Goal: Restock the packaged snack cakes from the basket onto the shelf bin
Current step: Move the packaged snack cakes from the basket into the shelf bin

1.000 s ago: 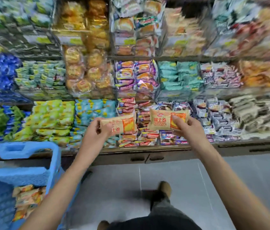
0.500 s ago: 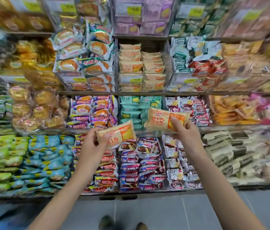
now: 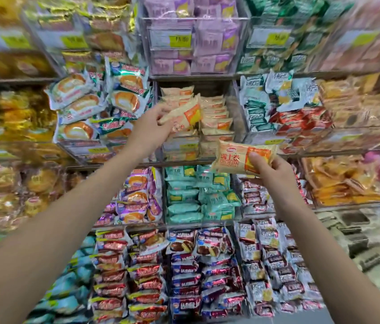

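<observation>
Snack cakes fill the clear shelf bin at upper centre of the frame, stacked in two columns of matching beige-and-orange packs. Left hand pinches one pack by its end, tilted at the bin's open top — best laid flat on the left column, label outward, not jammed in. Right hand, lower right of centre, grips a second pack between thumb and fingers, waiting clear of the bin front.

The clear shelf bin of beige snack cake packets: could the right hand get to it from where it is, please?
Probably yes: the right hand, gripping a beige-and-orange snack cake packet, is just below the clear shelf bin; only the left hand occupies its left half.
</observation>
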